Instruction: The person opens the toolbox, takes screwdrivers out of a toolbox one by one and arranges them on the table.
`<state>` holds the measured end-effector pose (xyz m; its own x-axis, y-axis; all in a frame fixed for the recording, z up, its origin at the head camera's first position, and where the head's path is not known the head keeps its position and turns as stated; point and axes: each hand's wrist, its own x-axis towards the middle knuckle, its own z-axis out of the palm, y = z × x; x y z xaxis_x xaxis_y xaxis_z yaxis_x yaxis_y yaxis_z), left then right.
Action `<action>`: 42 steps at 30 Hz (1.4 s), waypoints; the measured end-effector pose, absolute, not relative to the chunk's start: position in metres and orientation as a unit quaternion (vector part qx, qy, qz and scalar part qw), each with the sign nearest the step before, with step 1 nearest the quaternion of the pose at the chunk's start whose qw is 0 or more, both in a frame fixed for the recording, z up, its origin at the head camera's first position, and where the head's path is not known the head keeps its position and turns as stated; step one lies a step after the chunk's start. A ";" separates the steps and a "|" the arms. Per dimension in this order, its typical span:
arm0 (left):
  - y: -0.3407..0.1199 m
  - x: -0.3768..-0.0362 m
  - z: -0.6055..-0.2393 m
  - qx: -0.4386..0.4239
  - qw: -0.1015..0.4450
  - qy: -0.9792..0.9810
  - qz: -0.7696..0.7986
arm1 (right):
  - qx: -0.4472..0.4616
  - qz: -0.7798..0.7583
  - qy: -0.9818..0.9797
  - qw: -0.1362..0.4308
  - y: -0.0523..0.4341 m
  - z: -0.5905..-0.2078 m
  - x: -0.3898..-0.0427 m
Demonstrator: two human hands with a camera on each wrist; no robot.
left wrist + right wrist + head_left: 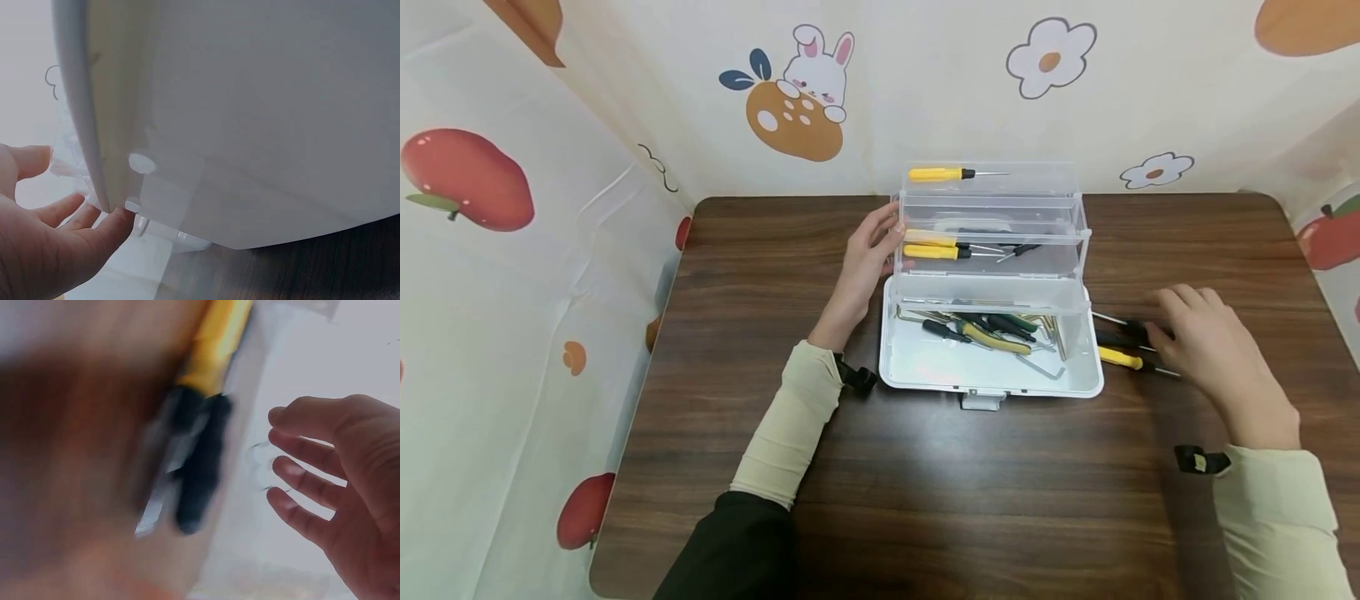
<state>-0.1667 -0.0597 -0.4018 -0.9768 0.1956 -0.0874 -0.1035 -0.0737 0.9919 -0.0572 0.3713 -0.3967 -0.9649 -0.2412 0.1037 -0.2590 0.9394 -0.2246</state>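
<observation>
High up, the head view looks down. Left wrist faces a white plastic box [262, 112], close, upper right; right wrist, close too, shares head's yellow-and-black screwdriver [212, 359].

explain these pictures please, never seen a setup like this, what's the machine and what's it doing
No machine is working here, just a person's two bare hands. The wide picture comes from a camera on the head; the others come from one on each wrist.

On the brown table stands an open white box with clear trays. Pliers lie in its bottom, yellow screwdrivers in the trays, and loose tools to its right.

The left hand touches the trays' left side. The right hand is near the loose tools, with nothing visibly held.
</observation>
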 end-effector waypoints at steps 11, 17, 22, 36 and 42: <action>-0.057 -0.167 -0.403 0.032 0.104 0.667 0.737 | 0.198 0.152 -0.967 0.046 0.309 -0.324 -0.100; -0.056 -0.167 -0.403 0.037 0.104 0.661 0.742 | 0.209 0.152 -0.966 0.022 0.274 -0.294 -0.126; -0.056 -0.167 -0.403 0.035 0.099 0.663 0.741 | 0.225 0.167 -0.960 0.011 0.249 -0.282 -0.151; -0.058 -0.168 -0.403 0.031 0.093 0.662 0.743 | 0.251 0.160 -0.954 -0.036 0.185 -0.286 -0.219; -0.058 -0.167 -0.402 0.030 0.093 0.663 0.742 | 0.260 0.134 -0.954 -0.070 0.164 -0.291 -0.239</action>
<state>-0.1667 -0.0576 -0.4022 -0.9810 0.1770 -0.0792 -0.0986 -0.1038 0.9897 -0.2387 0.1637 -0.2913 -0.8544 -0.5156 -0.0646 -0.4779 0.8285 -0.2920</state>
